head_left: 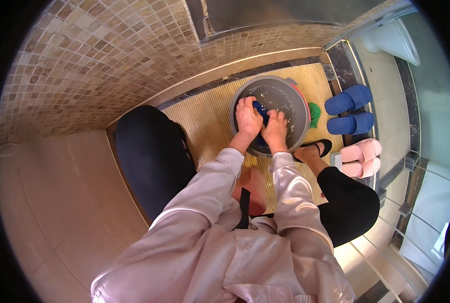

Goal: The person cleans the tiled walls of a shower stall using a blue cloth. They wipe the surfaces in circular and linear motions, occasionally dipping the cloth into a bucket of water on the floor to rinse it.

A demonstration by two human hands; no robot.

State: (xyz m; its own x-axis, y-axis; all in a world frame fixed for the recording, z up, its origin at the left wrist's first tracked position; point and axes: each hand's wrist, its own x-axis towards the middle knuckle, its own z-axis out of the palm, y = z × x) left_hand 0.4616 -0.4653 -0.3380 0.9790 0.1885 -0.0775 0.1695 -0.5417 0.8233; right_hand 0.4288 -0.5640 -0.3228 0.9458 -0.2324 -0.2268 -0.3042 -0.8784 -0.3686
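Observation:
A grey round basin (pixel 265 79) with water in it stands in front of me. In the water lies a dark blue cloth (pixel 260 108), bunched up and partly covered by my hands. My left hand (pixel 248 116) curls its fingers over the cloth from the left side. My right hand (pixel 275 130) grips it from the right, fingers bent down into the water. The fingertips are partly hidden under the surface and by the cloth. Against the basin's right outer side is a crumpled green cloth (pixel 314 115).
The basin stands on a ribbed beige mat (pixel 204 121), between my knees. To the right are blue slippers (pixel 350 99) and pink slippers (pixel 358 154). A mosaic-tiled wall (pixel 103 55) rises beyond the mat. A white toilet (pixel 394 43) is at the far right.

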